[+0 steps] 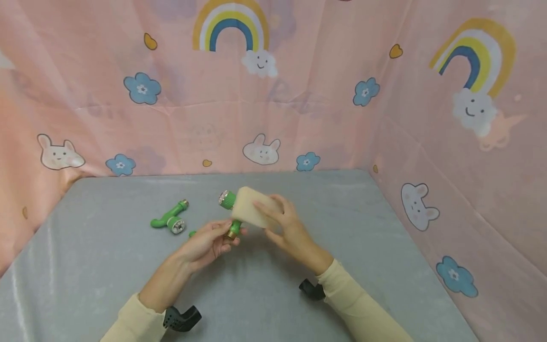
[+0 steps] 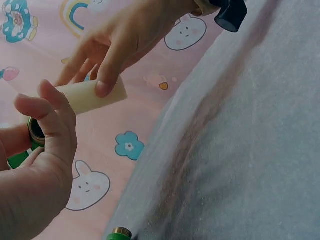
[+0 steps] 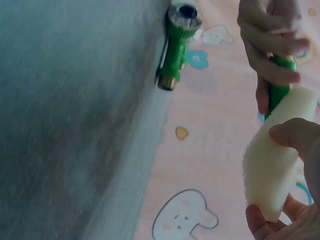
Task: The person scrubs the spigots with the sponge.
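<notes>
My left hand (image 1: 211, 243) grips a green tap (image 1: 235, 228) with a brass-coloured threaded end and a clear-faced round knob, raised above the table. A cream sponge block (image 1: 252, 207) is pinched between the thumb and fingers of my right hand (image 1: 292, 232). In the head view the sponge lies against the tap and covers its middle part. The right wrist view shows the sponge (image 3: 275, 160) right beside the green body of the tap (image 3: 278, 95). Fingers hide part of the tap in the left wrist view.
A second green tap (image 1: 168, 219) lies on the grey cloth-covered table (image 1: 107, 266), left of my hands. Pink printed curtains (image 1: 307, 123) stand behind the table and along its right side. Black wrist cameras (image 1: 183, 318) sit at both cuffs.
</notes>
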The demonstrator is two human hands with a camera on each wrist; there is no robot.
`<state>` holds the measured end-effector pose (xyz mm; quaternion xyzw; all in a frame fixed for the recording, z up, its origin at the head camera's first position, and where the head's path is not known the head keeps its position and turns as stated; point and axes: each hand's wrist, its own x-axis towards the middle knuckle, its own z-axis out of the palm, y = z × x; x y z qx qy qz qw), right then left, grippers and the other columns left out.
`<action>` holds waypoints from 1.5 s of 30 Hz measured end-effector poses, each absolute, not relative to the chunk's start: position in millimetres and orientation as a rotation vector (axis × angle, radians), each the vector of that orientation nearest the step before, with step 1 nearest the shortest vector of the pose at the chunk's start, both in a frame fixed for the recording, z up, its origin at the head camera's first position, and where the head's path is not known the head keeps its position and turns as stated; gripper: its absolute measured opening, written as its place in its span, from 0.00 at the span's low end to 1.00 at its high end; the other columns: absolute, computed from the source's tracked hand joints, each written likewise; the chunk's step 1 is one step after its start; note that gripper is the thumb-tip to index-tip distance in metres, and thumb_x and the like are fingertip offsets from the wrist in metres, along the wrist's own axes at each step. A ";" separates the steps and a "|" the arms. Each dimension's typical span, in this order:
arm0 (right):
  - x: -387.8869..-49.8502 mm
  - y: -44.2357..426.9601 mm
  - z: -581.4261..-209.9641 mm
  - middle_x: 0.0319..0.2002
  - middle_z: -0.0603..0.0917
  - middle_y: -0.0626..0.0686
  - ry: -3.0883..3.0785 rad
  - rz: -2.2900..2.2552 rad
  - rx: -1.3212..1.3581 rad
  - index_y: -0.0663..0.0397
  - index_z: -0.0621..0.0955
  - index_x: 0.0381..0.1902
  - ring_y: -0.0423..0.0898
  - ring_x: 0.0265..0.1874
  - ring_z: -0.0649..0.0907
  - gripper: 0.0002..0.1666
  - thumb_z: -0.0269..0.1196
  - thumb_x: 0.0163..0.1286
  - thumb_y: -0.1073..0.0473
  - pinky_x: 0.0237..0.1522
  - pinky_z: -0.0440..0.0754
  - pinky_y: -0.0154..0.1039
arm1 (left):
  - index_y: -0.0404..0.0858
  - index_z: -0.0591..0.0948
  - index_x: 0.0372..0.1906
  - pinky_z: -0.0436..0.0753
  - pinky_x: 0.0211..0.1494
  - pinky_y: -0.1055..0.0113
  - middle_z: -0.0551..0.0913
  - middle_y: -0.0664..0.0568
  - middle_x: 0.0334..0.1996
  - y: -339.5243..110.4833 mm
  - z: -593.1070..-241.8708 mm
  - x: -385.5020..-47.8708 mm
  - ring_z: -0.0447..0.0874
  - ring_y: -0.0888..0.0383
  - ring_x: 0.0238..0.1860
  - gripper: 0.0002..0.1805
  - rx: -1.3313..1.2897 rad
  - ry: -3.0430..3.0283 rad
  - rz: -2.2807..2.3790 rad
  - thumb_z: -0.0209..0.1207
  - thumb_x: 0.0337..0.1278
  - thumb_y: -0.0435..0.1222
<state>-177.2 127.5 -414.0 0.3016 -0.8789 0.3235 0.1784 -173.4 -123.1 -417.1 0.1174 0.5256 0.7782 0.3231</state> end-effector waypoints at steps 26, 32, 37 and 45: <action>-200.2 158.0 -419.4 0.64 0.71 0.69 -2.458 0.802 0.725 0.46 0.80 0.65 0.68 0.63 0.71 0.39 0.73 0.55 0.74 0.58 0.80 0.64 | 0.37 0.78 0.57 0.67 0.23 0.82 0.80 0.60 0.35 -124.7 -416.5 -175.3 0.71 0.71 0.28 0.19 0.163 1.530 2.034 0.40 0.83 0.43; -188.6 149.3 -408.9 0.65 0.70 0.68 -2.341 0.796 0.806 0.46 0.79 0.65 0.68 0.63 0.71 0.39 0.74 0.54 0.71 0.57 0.80 0.64 | 0.34 0.79 0.40 0.60 0.19 0.78 0.71 0.60 0.21 -121.6 -412.7 -175.2 0.59 0.69 0.18 0.20 0.148 1.827 1.878 0.41 0.82 0.41; -180.7 132.0 -407.1 0.63 0.73 0.66 -2.250 0.594 1.003 0.44 0.80 0.63 0.65 0.62 0.73 0.37 0.75 0.55 0.68 0.60 0.79 0.61 | 0.23 0.79 0.41 0.62 0.21 0.76 0.72 0.56 0.22 -117.2 -408.5 -171.2 0.58 0.67 0.17 0.20 0.217 2.029 1.718 0.44 0.77 0.37; -188.4 152.5 -406.7 0.65 0.70 0.67 -2.451 0.880 0.733 0.48 0.79 0.66 0.64 0.61 0.71 0.37 0.68 0.57 0.70 0.52 0.82 0.59 | 0.24 0.81 0.55 0.61 0.16 0.76 0.85 0.41 0.31 -118.1 -409.6 -171.0 0.61 0.67 0.15 0.19 0.186 2.322 1.609 0.50 0.72 0.33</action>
